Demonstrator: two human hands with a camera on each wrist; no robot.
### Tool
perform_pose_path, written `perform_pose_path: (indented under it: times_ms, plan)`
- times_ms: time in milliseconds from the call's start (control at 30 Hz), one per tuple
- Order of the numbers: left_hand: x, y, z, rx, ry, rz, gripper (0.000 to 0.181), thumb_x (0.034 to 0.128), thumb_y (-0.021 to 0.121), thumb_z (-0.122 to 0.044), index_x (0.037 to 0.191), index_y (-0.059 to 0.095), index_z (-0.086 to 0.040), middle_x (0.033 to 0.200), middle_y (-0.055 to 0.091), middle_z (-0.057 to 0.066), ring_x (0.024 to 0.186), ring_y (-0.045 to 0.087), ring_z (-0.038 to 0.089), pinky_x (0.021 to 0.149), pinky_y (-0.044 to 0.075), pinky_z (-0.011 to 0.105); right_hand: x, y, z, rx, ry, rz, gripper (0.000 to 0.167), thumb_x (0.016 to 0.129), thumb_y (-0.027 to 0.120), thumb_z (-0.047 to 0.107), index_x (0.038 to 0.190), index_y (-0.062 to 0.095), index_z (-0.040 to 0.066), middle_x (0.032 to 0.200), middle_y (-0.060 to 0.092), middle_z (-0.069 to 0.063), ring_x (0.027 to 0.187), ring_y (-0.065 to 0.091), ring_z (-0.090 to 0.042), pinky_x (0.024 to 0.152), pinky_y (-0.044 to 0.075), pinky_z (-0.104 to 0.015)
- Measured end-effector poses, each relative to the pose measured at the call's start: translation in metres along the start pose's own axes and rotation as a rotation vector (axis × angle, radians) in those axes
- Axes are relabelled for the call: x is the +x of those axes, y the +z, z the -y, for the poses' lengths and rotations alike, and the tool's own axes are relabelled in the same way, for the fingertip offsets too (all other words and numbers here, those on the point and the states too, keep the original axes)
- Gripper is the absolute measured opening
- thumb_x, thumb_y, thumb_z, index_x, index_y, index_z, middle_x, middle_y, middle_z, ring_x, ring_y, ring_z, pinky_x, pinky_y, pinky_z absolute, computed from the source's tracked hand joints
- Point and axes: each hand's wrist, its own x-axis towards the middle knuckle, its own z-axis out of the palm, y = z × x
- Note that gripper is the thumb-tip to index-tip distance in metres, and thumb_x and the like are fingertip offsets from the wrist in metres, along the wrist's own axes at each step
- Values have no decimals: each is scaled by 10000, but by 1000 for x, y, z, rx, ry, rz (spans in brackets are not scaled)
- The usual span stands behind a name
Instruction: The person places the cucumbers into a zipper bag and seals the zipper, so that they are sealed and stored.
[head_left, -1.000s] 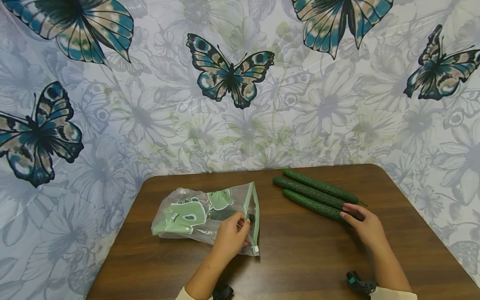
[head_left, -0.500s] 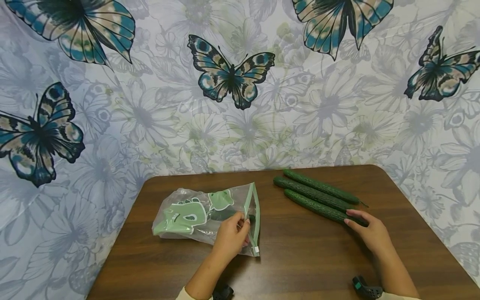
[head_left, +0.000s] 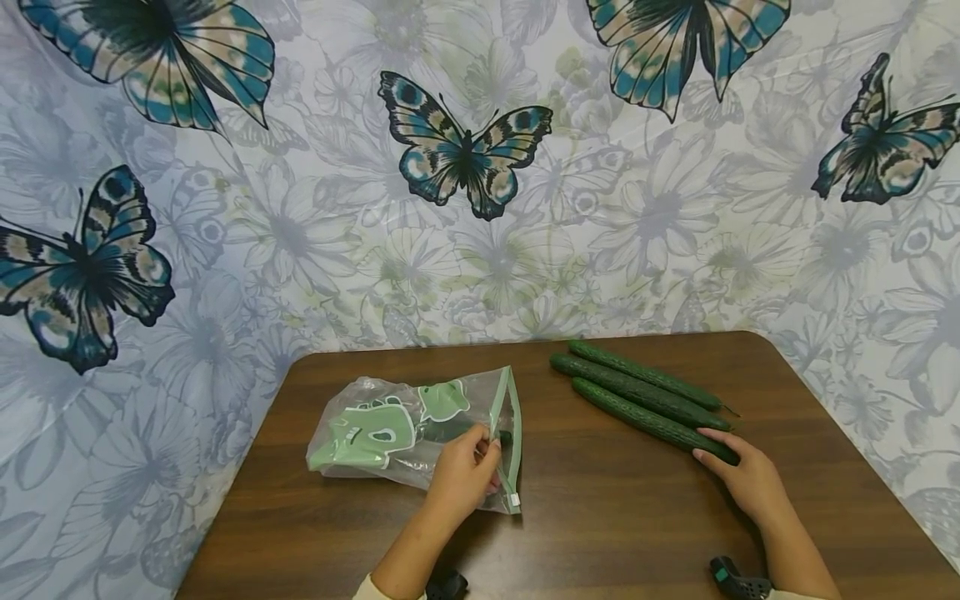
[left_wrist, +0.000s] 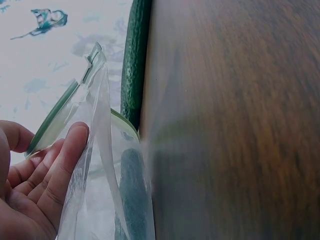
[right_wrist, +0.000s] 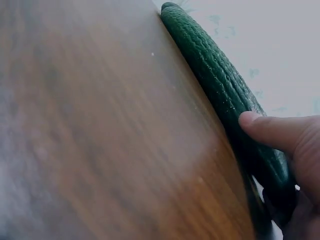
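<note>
A clear zip bag with green prints (head_left: 371, 433) lies on the left of the table, its mouth facing right. My left hand (head_left: 461, 471) pinches the bag's near layer by the mouth; in the left wrist view the fingers (left_wrist: 65, 160) hold the plastic and a cucumber (left_wrist: 131, 190) shows inside the bag. Three cucumbers lie side by side at the right: the far one (head_left: 645, 372), the middle one (head_left: 637, 389) and the near one (head_left: 645, 419). My right hand (head_left: 753, 479) grips the near cucumber's right end; in the right wrist view the thumb (right_wrist: 275, 131) presses on its side.
The brown table (head_left: 600, 517) has rounded far corners. Behind it hangs a floral cloth with butterflies (head_left: 468, 154). Dark devices are strapped at both wrists, the right one (head_left: 738, 579) near the table's front.
My right hand has slid a little right and toward me, along to the end of the near cucumber. My left hand and the bag have stayed nearly still.
</note>
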Motion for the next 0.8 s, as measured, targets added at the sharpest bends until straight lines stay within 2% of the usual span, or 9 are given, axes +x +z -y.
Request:
perform_pose_path:
  times_ms: [333,533,800]
  plan:
    - [0,0,1,-4,10,1,99,1000,600,-127,903,595,-113,764,640,21,488,657,144,428,550,243,-1,5,-6,61,-23,-12,682,988,540,575,1511,456,146,1589,314,-311,1405,274,-630,1039,299,-800]
    - [0,0,0,3,7,1,98,1001,601,-137,905,597,-117,762,641,19,485,656,138,427,549,242,-3,5,-4,127,-30,-4,676,983,563,557,1511,460,149,1603,307,-291,1425,242,-628,1047,275,-812]
    - [0,1,1,2,12,-3,96,995,602,-115,901,600,-96,751,637,35,483,654,157,422,542,235,-3,8,1,160,-65,-13,631,984,586,523,1493,488,163,1595,348,-265,1430,258,-612,1037,282,-813]
